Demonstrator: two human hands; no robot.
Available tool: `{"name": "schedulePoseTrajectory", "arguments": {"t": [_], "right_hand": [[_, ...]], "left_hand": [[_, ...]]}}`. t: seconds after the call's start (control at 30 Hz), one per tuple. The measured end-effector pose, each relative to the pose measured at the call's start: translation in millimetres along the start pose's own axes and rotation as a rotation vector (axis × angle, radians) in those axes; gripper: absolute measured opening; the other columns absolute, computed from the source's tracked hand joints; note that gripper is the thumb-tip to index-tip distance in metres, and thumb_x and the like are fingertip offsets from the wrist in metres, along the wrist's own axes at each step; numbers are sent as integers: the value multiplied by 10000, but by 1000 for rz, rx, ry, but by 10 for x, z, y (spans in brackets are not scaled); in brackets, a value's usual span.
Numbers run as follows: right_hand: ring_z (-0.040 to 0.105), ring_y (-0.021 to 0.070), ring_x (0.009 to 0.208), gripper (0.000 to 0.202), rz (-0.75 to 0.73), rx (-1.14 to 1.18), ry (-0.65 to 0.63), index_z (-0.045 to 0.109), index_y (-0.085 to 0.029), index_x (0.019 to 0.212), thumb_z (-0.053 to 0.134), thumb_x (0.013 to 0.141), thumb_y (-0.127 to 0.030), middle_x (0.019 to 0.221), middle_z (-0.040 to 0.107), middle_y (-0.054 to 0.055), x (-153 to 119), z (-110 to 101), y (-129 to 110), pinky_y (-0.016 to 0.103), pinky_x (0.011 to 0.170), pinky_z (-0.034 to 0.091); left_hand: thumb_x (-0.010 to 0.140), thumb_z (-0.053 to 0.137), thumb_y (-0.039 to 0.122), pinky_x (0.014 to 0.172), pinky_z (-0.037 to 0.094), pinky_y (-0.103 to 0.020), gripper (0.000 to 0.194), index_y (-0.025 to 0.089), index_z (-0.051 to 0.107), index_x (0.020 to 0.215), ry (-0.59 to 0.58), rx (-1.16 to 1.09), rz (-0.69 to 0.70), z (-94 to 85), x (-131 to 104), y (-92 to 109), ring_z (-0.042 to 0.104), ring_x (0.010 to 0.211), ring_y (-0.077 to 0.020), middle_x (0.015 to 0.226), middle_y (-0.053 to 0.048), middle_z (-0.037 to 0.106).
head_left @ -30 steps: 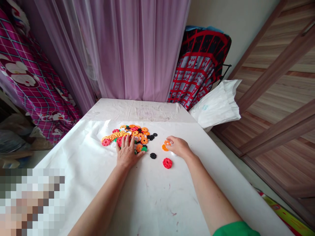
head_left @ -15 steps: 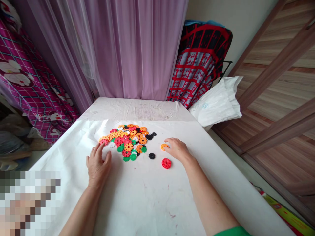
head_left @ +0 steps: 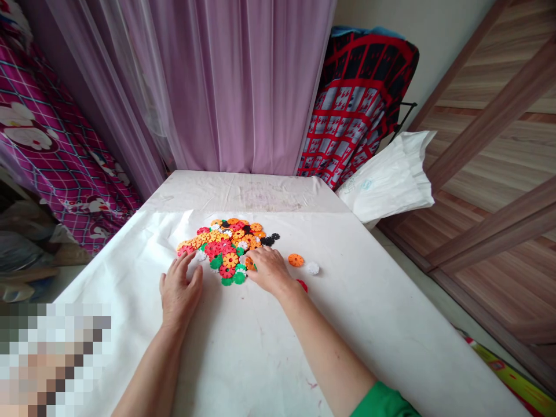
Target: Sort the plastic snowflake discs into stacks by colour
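A pile of flat, notched plastic discs [head_left: 219,249] in orange, red, green, white and black lies on the white-covered table. My left hand [head_left: 179,288] rests at the pile's left edge with fingers apart, its fingertips by a red disc [head_left: 186,251]. At the right edge, my right hand [head_left: 269,269] reaches over the pile; its thumb and fingers are apart around an orange disc [head_left: 249,263] that is partly covered. Right of this hand lie a separate orange disc [head_left: 296,260] and a white disc [head_left: 313,268]. My right wrist mostly hides the red disc [head_left: 303,285].
The table [head_left: 243,359] has a white cloth, wrinkled at the left. A white bag [head_left: 391,176] stands by its far right corner. Purple curtains [head_left: 243,87] hang behind, with a red checked cloth [head_left: 343,116] beside them. Wooden doors [head_left: 490,150] are at the right.
My right hand has moved left from the separate orange disc to the pile's right edge. A white disc now shows beside the orange one. My left hand has barely moved.
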State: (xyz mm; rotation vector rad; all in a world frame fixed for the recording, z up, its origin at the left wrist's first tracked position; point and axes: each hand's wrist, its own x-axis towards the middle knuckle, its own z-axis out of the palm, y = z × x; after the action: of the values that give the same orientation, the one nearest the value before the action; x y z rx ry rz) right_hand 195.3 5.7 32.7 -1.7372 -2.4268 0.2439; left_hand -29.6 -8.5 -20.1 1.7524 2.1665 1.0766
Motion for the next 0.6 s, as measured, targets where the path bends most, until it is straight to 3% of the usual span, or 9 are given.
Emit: {"name": "schedulePoseTrajectory", "arguments": {"t": [0.2,0.37,0.5,0.6], "right_hand": [[587,215,1104,361,40,172,77,631,-235,1190,652,837,-309,1181,667,64,59,3,81,323,946,439],[641,159,1009,368,252,327,196,634,-234,1173,676,813,-297,1202,659,39,-74,-275,582,264,891,468],[634,188,1037,390,451,194,125,643,-231,1170,686,792,-318,1202,672,46,-257,-427,1032,282,880,456],[625,205,1061,404,466,108,25,655,-239,1167,690,779,-347,1208,679,50,-314,-422,1141,283,862,444]], "left_hand": [[892,464,406,1132,299,-561,419,289,616,1264,-2,-11,-16,-6,-8,37,512,1301,-297,1369,-89,607],[902,419,436,1141,273,-602,454,251,606,1273,-44,-15,-26,-44,-18,85,462,1365,-314,1427,-119,564],[902,416,436,1149,263,-610,448,251,613,1260,-43,-14,-32,-51,-18,106,457,1373,-309,1440,-119,554],[903,420,439,1150,257,-619,439,254,621,1247,-43,-14,-28,-47,-15,107,464,1367,-310,1443,-121,550]]}}
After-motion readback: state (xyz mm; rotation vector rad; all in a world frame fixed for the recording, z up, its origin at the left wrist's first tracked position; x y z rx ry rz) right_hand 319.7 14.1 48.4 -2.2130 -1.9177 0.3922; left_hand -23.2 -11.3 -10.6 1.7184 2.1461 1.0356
